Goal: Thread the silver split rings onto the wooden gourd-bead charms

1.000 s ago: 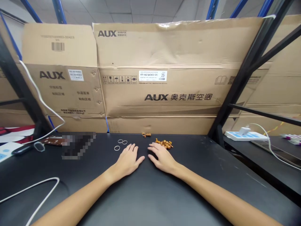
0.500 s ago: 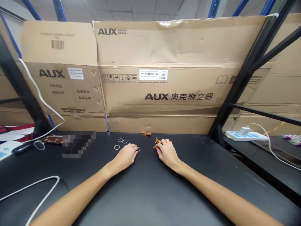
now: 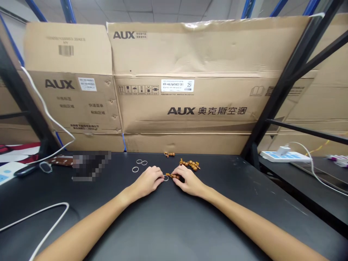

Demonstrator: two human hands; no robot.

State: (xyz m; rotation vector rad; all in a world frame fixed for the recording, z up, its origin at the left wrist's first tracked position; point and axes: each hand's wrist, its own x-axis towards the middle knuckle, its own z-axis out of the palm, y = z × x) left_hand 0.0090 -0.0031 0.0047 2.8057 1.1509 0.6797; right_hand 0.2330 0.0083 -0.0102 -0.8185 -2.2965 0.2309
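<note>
My left hand [image 3: 149, 181] rests on the black table [image 3: 168, 224] with its fingers pinched on a small metal ring [image 3: 166, 178]. My right hand [image 3: 189, 181] is pinched on a small brown wooden bead charm [image 3: 173, 175], held right beside that ring. Behind my right hand lies a pile of the same brown charms [image 3: 191, 165], and one more charm [image 3: 169, 154] sits near the cardboard. Three loose metal rings [image 3: 138, 165] lie behind my left hand.
Large AUX cardboard boxes [image 3: 190, 79] stand along the table's back edge. A white cable [image 3: 35, 217] loops at the front left. A black shelf post [image 3: 274, 94] rises at the right, with a power strip [image 3: 284, 156] beyond it. Dark objects and a blurred patch [image 3: 89, 166] lie at left.
Both hands went from lying flat to reaching back, the left to the rings and the right to the charm pile. They then drew together, each pinching a piece.
</note>
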